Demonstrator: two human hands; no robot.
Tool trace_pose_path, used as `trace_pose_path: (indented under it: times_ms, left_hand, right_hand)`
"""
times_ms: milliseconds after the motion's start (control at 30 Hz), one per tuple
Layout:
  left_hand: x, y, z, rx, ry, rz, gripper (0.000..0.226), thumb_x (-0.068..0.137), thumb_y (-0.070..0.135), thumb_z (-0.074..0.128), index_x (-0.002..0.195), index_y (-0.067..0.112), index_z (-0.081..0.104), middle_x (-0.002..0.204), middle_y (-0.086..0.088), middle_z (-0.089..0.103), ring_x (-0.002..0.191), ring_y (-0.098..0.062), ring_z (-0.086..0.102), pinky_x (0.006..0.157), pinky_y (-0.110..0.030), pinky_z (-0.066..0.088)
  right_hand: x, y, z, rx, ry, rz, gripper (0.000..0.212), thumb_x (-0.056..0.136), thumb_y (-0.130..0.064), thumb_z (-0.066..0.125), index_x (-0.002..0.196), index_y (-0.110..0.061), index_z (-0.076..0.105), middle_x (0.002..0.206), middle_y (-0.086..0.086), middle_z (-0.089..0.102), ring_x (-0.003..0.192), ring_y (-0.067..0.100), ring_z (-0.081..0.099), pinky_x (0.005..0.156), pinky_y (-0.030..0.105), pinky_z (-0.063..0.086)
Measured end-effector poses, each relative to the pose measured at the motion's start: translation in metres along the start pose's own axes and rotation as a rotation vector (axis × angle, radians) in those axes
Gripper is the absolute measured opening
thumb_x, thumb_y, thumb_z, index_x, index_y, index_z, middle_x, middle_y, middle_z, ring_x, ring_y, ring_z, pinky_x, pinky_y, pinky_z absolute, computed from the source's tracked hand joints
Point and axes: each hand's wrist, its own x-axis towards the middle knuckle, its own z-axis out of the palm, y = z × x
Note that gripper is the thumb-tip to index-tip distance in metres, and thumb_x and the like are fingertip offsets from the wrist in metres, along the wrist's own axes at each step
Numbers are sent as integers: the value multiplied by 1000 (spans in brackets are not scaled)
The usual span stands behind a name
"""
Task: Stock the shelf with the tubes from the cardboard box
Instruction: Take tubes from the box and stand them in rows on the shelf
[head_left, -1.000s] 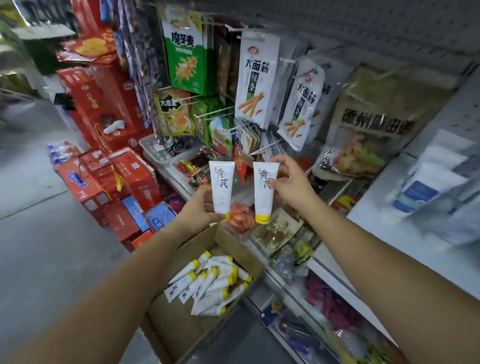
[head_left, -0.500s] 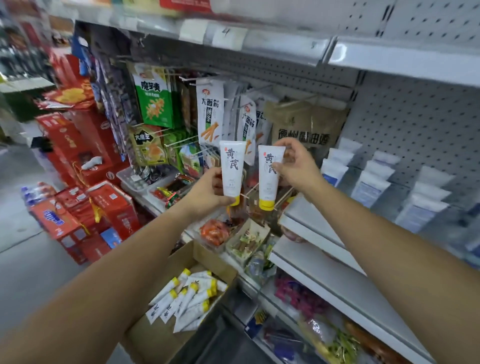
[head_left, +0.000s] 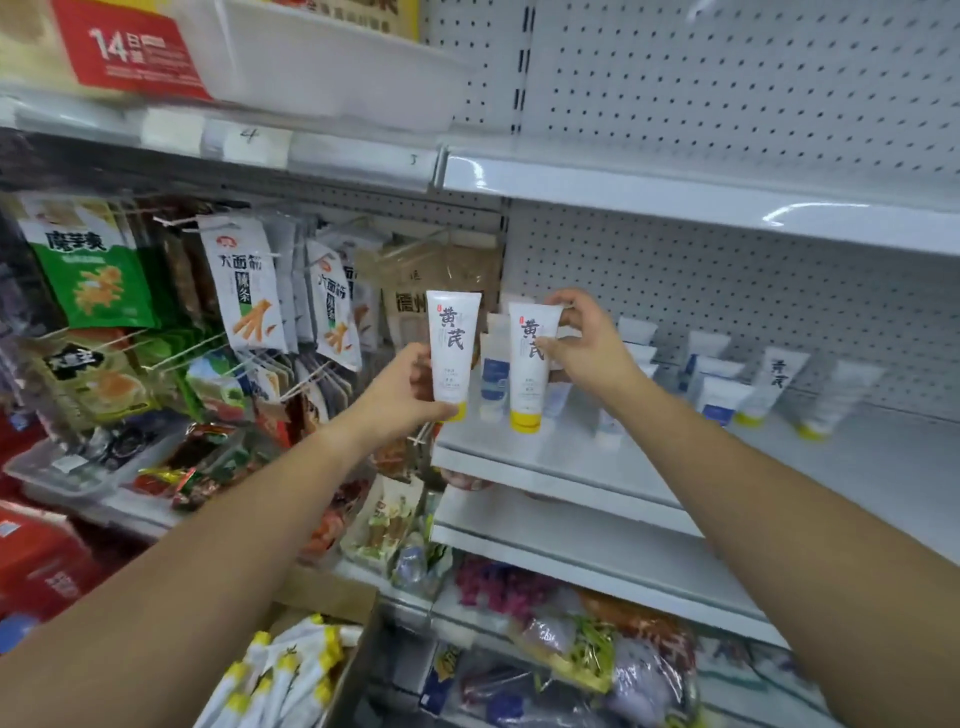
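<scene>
Far left: hanging snack packets (head_left: 244, 296) on pegs. Near left, at the bottom edge: cardboard box (head_left: 332, 597), open, holding loose tubes (head_left: 280, 670), white with yellow caps, lying in a heap. Centre: left hand (head_left: 400, 397), grip clamped on the lower part of the left tube (head_left: 453, 343), white, upright, yellow cap down, held in front of the left end of the shelf (head_left: 571, 467). Just beside it: right tube (head_left: 531, 358), same kind, cap down, over the shelf's near edge; right hand (head_left: 589, 348), grip pinched on its upper half. Right, far on the shelf: standing tubes (head_left: 719, 395), caps down, some blue-labelled, before the pegboard (head_left: 727, 291).
</scene>
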Motion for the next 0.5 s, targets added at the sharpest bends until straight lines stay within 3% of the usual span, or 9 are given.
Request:
trace_pose_path:
  times_ms: [267, 433, 500]
  left_hand:
    - [19, 44, 102, -83, -184, 51, 64, 73, -2, 82, 123, 19, 47, 109, -6, 68, 95, -17, 71, 71, -19, 55]
    - [20, 81, 183, -97, -258, 93, 65, 74, -3, 81, 125, 19, 45, 111, -3, 67, 95, -15, 69, 69, -16, 55]
    - [20, 94, 216, -100, -290, 99, 65, 75, -3, 81, 124, 20, 46, 112, -2, 66, 96, -15, 69, 70, -16, 55]
  right_hand:
    - [-54, 8, -112, -7, 185, 39, 40, 90, 4, 61, 109, -30, 52, 120, 7, 60, 101, 26, 66, 71, 52, 60]
    - [-97, 16, -195, -38, 285, 31, 37, 91, 2, 61, 112, -26, 53, 115, 3, 62, 94, 20, 67, 61, 33, 59]
    - [-113, 23, -230, -57, 309, 45, 37, 91, 1, 61, 116, -24, 51, 115, 3, 62, 96, 23, 67, 64, 38, 61]
